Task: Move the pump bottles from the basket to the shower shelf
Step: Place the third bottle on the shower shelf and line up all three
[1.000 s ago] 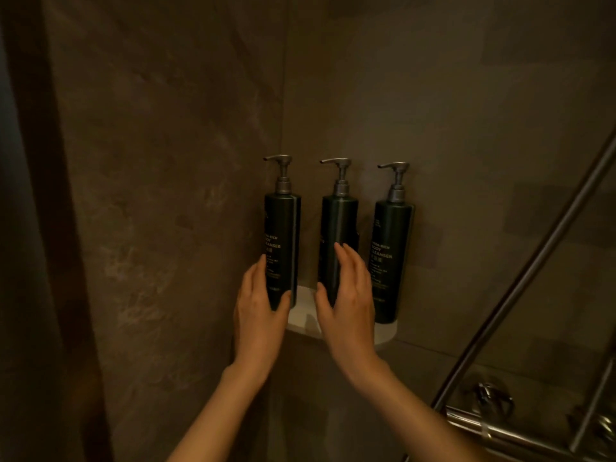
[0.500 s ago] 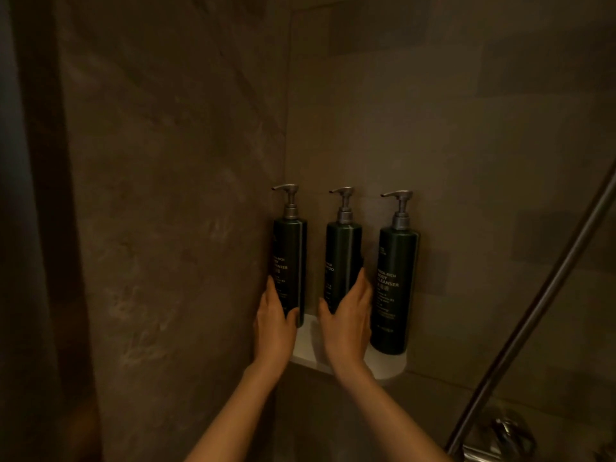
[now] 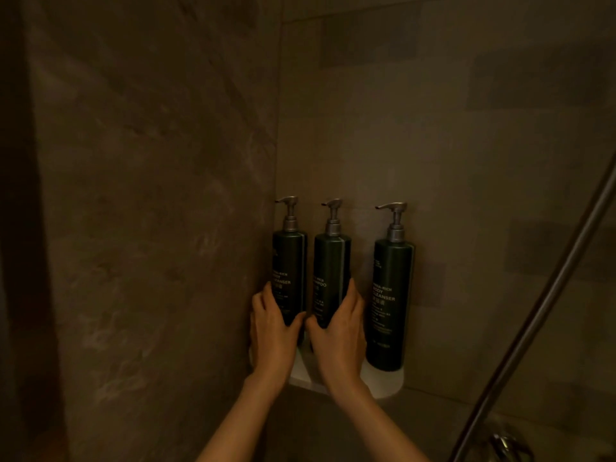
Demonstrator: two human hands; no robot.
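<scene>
Three dark green pump bottles are standing upright on the white corner shower shelf [image 3: 386, 383]. The person's left hand [image 3: 271, 331] is gripping the left body cleanser bottle [image 3: 289, 261], fingers and thumb curled round its lower body. At its 3 o'clock, the right hand [image 3: 340, 335] is gripping the shampoo bottle [image 3: 331, 265] likewise. The right body cleanser bottle [image 3: 391, 295] is standing apart, untouched, at 3 o'clock of both.

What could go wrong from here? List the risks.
1. The right bottle stands near the shelf's rounded end; a nudge from the right hand might tip it off.
2. The left hand and right hand grip the left bottle and middle bottle low; letting go unevenly could topple them.
</scene>
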